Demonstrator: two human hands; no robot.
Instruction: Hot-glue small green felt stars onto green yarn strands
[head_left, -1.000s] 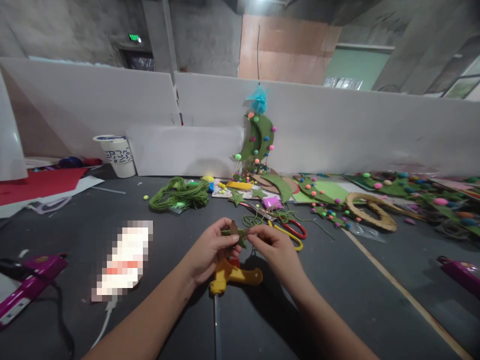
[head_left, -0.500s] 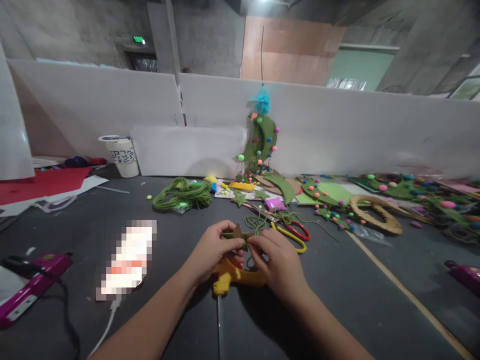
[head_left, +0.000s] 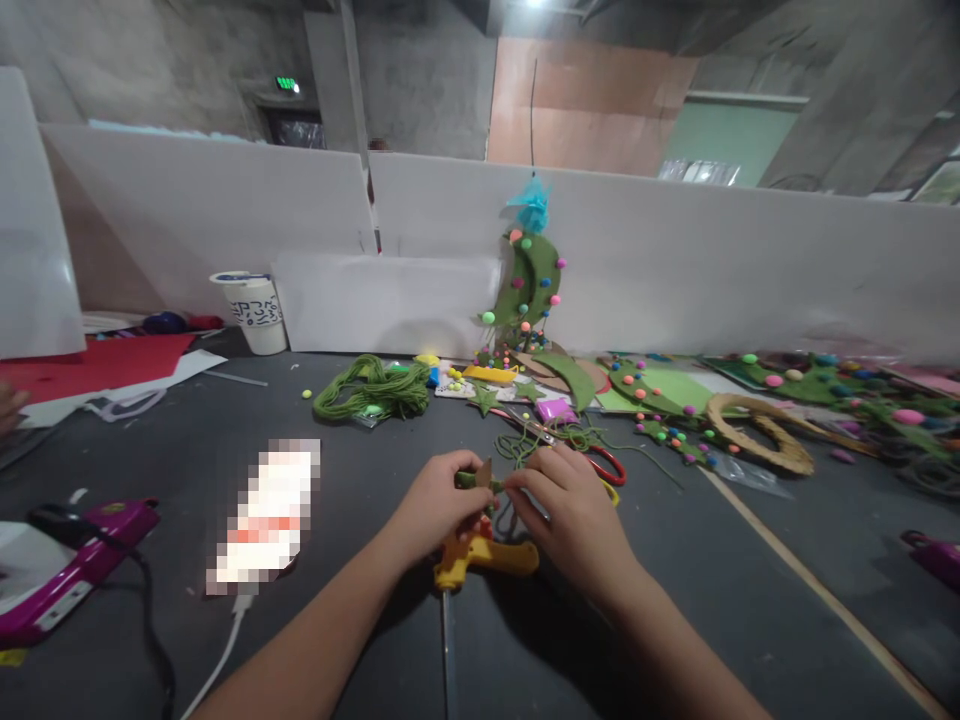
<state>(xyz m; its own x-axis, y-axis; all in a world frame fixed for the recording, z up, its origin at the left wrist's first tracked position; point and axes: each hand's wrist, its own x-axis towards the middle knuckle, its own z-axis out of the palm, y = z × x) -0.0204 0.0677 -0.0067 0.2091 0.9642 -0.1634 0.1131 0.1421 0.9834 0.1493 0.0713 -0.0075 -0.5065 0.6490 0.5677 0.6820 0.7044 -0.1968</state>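
Just below the middle of the frame, I see the left hand (head_left: pixel 442 505) clamped on a small green and brown piece (head_left: pixel 486 474), thumb against it. The right hand (head_left: pixel 568 515) has its thumb and fingertips pinched together at the piece's right end. Below them lies a yellow glue gun (head_left: pixel 504 556); green yarn (head_left: pixel 373 389) sits left of centre, red-handled scissors (head_left: pixel 609 466) just right of the hands.
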